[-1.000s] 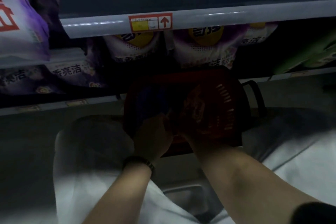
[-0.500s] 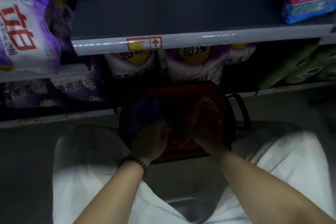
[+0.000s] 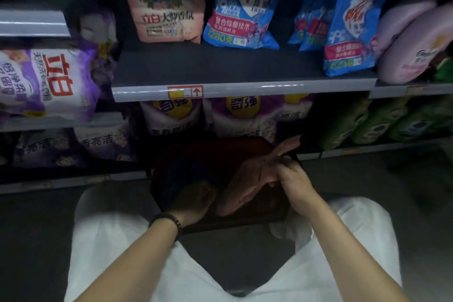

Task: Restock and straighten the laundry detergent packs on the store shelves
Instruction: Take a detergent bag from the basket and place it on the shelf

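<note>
A pink detergent pack (image 3: 255, 176) tilts up out of the dark red basket (image 3: 269, 214), which stands on the floor between my knees. My right hand (image 3: 293, 176) grips the pack's upper right side. My left hand (image 3: 195, 200) reaches into the basket at the pack's lower end, its fingers curled and hidden in the dark. Something dark blue (image 3: 186, 174) lies in the basket's left half. On the shelf above stand a matching pink pack (image 3: 166, 7) and blue packs (image 3: 241, 7), with bare shelf board (image 3: 220, 66) in front of them.
Purple packs fill the left shelf (image 3: 46, 81) and the low shelf behind the basket (image 3: 242, 115). Green packs (image 3: 367, 122) lie at the lower right, pink bottles (image 3: 411, 44) at the upper right. The grey shelf edge (image 3: 245, 91) carries a red price tag. White trousers cover my knees.
The view has tilted up, so the upper shelf shows. My right hand has lifted the pink pack's end up out of the basket; my left hand stays low in the basket.
</note>
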The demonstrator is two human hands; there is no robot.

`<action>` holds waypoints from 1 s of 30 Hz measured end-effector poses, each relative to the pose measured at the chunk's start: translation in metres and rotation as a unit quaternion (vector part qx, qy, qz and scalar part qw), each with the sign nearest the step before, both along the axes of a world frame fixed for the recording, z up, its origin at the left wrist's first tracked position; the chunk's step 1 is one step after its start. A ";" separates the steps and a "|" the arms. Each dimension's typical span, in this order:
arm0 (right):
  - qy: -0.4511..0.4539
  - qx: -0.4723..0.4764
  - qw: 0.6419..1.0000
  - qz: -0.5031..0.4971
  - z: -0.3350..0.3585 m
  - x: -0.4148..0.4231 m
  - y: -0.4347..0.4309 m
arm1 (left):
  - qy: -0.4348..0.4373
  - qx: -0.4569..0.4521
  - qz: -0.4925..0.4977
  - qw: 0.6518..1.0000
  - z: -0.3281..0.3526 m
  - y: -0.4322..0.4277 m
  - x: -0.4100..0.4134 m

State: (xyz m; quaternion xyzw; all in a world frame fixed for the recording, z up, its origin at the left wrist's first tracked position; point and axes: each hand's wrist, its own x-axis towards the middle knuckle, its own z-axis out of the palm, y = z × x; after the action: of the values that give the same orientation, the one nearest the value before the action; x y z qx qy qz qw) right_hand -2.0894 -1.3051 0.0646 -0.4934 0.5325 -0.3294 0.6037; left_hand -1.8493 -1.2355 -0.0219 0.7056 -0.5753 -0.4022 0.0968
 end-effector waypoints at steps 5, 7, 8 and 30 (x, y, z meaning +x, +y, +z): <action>-0.145 -0.030 0.989 -0.015 0.044 -0.009 -0.003 | -0.001 0.033 -0.022 0.999 0.021 -0.001 -0.008; -0.195 -0.012 0.980 -0.022 0.063 -0.008 0.001 | 0.044 0.048 0.008 0.998 0.038 -0.004 -0.014; -0.213 0.000 0.977 -0.025 0.073 -0.006 0.003 | 0.082 0.039 0.021 0.996 0.041 -0.006 -0.016; -0.333 0.047 0.938 -0.083 0.196 0.004 -0.028 | 0.534 -0.075 0.061 0.840 0.086 0.021 -0.013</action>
State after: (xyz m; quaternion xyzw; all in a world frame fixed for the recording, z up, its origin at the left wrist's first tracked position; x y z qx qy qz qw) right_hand -2.0858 -1.3330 0.2607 -0.2803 0.3547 -0.4986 0.7396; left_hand -1.8618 -1.2143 0.0641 0.4060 -0.4186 -0.6658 0.4655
